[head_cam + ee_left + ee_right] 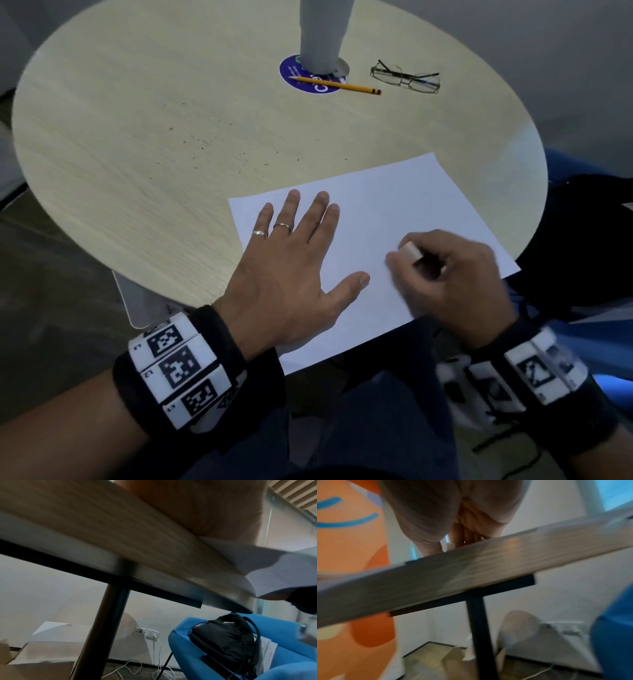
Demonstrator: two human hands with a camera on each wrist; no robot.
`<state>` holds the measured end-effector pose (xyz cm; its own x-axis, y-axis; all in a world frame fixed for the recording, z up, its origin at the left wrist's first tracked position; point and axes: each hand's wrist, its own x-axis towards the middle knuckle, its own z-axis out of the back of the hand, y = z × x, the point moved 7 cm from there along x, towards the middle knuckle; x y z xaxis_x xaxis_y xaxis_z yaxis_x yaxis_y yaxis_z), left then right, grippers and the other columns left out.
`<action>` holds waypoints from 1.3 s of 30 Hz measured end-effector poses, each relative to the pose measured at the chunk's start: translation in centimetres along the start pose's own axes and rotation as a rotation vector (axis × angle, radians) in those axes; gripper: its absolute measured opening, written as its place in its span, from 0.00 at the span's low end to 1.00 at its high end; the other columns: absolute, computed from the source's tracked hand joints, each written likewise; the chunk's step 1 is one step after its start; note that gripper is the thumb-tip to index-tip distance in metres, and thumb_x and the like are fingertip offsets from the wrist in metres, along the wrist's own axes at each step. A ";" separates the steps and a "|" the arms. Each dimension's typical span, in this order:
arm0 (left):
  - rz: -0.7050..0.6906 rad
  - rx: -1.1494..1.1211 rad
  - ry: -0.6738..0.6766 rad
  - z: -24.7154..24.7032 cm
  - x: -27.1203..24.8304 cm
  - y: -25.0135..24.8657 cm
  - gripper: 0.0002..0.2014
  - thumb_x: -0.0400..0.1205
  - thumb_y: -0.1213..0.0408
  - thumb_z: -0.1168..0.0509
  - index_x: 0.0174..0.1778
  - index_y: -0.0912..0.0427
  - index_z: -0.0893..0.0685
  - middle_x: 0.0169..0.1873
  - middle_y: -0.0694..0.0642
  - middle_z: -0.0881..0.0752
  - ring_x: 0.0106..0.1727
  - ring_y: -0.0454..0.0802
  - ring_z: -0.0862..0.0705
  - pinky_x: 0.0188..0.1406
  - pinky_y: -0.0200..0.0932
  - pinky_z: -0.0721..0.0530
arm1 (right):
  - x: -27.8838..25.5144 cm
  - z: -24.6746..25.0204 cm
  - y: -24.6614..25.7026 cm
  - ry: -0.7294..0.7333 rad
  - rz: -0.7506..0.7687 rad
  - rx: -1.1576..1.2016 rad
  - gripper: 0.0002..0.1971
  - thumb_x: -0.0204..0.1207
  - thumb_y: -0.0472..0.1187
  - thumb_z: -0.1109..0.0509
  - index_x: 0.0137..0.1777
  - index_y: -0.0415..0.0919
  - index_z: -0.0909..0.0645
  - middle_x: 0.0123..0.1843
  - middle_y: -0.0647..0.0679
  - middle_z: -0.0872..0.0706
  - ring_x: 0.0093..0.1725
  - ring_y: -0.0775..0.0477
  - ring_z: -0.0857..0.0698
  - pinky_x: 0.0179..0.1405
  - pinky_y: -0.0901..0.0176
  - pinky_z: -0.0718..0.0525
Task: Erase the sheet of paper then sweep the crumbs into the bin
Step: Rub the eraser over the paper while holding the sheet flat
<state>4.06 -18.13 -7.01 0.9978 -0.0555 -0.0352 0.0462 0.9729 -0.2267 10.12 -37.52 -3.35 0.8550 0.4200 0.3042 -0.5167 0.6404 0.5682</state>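
- A round table [137, 137] with a pale wood-grain top fills the head view, seen from above.
- A white rectangular sheet of paper [394, 205] lies at the table's near right edge, turned at an angle, its near corners hanging past the rim.
- The left hand [291, 270] lies flat, palm down, on the left half of the sheet, fingers straight and spread, thumb pointing right; two rings show on its fingers.
- The right hand [455, 274] is blurred; its fingers are curled around a small white block eraser [409, 251], whose end sits on the paper just right of the left thumb.
- Dark eraser crumbs [202, 142] are scattered on the bare wood beyond the sheet's far left corner, with a few more along its far edge.
- Far across the table, a yellow pencil [337, 85] with a red eraser tip lies across a round blue sticker [317, 88] at the foot of a grey post [322, 34].
- Folded wire-framed glasses [406, 78] rest to the pencil's right.
- Both wrists carry black bands with white blocks of black square codes.
- From the left wrist view, a black backpack [223, 639] sits on a blue chair [180, 642] beside the table.
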 end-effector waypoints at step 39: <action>0.006 0.000 -0.007 0.0 0.0 0.1 0.48 0.85 0.23 0.62 0.94 0.52 0.55 0.93 0.49 0.58 0.93 0.55 0.63 0.91 0.64 0.58 | -0.3 3.1 -3.3 -0.033 -0.042 -0.029 0.14 0.79 0.39 0.19 0.34 0.43 0.17 0.30 0.48 0.19 0.32 0.43 0.19 0.36 0.56 0.22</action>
<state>4.10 -18.07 -7.07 0.9984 -0.0485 -0.0300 0.0405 0.9731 -0.2269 11.68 -41.75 -2.91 0.8768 0.3709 0.3062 -0.4809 0.6755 0.5589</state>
